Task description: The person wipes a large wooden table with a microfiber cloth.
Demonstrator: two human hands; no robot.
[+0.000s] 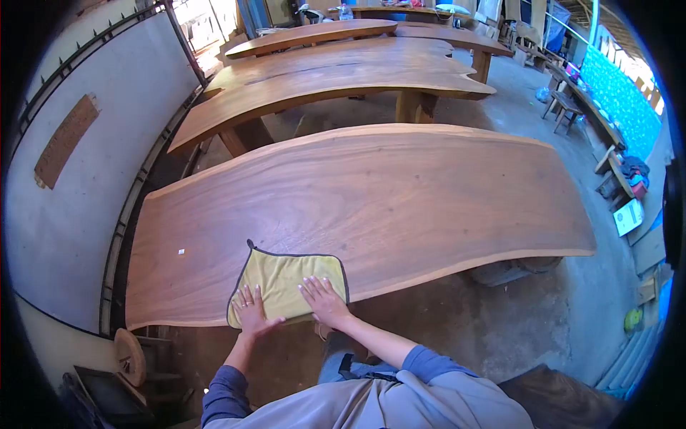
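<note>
A yellow cloth point(289, 275) with a dark border lies spread at the near edge of a large wooden tabletop point(429, 193), partly hanging over that edge. My left hand point(254, 312) rests flat on the cloth's left part, fingers spread. On its right part lies my right hand point(325, 303), palm down with the fingers stretched out. Neither hand grips anything. The tabletop has a smooth brown surface and pale wavy edges. A small white label point(181, 252) sits on it, left of the cloth.
Behind stands another long wooden table point(321, 71), with further slabs beyond. A white panel point(107, 107) runs along the left side. A round wooden piece point(130, 357) stands at lower left. Benches point(589, 107) line the right side, and a small stool point(564, 107) stands near them.
</note>
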